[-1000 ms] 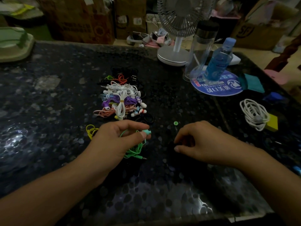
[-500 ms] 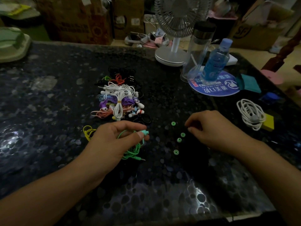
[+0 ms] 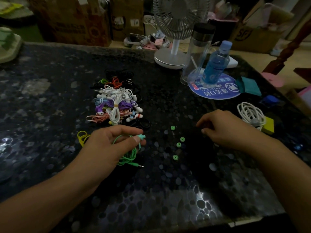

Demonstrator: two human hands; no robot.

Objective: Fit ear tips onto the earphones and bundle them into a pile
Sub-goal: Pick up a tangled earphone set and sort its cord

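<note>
Dark tabletop (image 3: pixel 50 148): left hand (image 3: pixel 104 147) pinches green earphone (image 3: pixel 141 137), bud pointing right.

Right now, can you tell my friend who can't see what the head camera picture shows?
The left hand pinches a green earphone with its cable bunched underneath, while the right hand rests curled on the dark table. Four green ear tips lie between the hands, and a pile of bundled earphones sits behind the left hand.
</note>
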